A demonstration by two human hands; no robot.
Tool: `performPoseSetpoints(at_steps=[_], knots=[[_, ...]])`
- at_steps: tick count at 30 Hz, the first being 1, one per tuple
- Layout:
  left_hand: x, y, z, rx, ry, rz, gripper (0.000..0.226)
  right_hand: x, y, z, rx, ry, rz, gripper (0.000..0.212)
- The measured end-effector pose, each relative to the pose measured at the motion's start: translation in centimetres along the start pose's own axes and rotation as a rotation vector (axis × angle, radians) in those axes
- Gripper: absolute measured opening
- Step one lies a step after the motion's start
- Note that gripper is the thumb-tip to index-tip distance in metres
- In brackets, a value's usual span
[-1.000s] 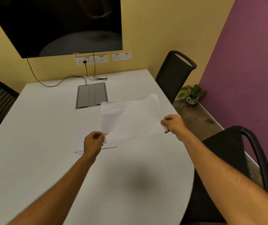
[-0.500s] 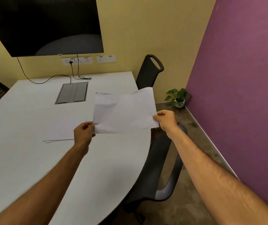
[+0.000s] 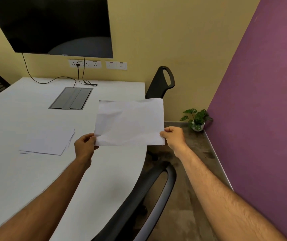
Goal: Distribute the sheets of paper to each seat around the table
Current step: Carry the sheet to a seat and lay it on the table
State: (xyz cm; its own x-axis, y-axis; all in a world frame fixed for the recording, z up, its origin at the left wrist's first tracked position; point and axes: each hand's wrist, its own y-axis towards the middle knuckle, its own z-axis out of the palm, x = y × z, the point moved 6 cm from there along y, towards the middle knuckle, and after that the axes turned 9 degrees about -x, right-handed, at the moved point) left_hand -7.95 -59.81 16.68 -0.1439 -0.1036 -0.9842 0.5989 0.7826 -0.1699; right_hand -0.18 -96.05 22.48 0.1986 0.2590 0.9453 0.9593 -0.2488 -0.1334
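Left hand (image 3: 85, 145), right hand (image 3: 173, 137) pinching creased white sheet (image 3: 130, 122) by lower corners.

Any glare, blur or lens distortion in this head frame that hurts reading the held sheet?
Head view: wide-angle bending curves the purple wall and table edge; the screen reflects a dim shape, without harsh glare; the held sheet is sharp, creases softly shaded, pinched by the left hand and right hand.

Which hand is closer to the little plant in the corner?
Right. The right hand is just left of the plant; the left hand is across the sheet, farther away.
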Motion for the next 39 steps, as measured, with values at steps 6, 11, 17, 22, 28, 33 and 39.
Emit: performPoseSetpoints(at_steps=[6, 11, 17, 22, 28, 33, 39], knots=[[-1.3, 2.4, 6.9, -0.106, 0.013, 0.0, 0.019, 0.4, 9.0, 0.4, 0.129, -0.037, 0.04, 0.007], [-3.3, 5.7, 12.2, -0.15, 0.055, 0.038, 0.022, 1.2, 16.5, 1.5, 0.214, -0.066, 0.048, 0.007], [-3.2, 10.8, 18.7, -0.242, 0.048, 0.025, 0.02, 1.5, 26.6, 4.9, 0.331, -0.137, 0.026, 0.011], [-3.8, 14.6, 23.3, -0.356, 0.072, 0.035, 0.019, 1.7, 34.1, 8.9, 0.39, -0.169, 0.012, 0.013], [-5.4, 18.5, 26.4, -0.45, 0.137, 0.042, 0.02, 2.5, 39.1, 13.8, 0.425, -0.197, 0.027, 0.02], [-5.5, 23.9, 28.6, -0.487, 0.182, 0.036, 0.02, 4.1, 43.6, 18.4, 0.448, -0.228, 0.003, 0.027], [-3.1, 32.8, 31.4, -0.495, 0.225, -0.018, 0.031, 3.0, 49.9, 26.1, 0.442, -0.273, 0.049, 0.031]])
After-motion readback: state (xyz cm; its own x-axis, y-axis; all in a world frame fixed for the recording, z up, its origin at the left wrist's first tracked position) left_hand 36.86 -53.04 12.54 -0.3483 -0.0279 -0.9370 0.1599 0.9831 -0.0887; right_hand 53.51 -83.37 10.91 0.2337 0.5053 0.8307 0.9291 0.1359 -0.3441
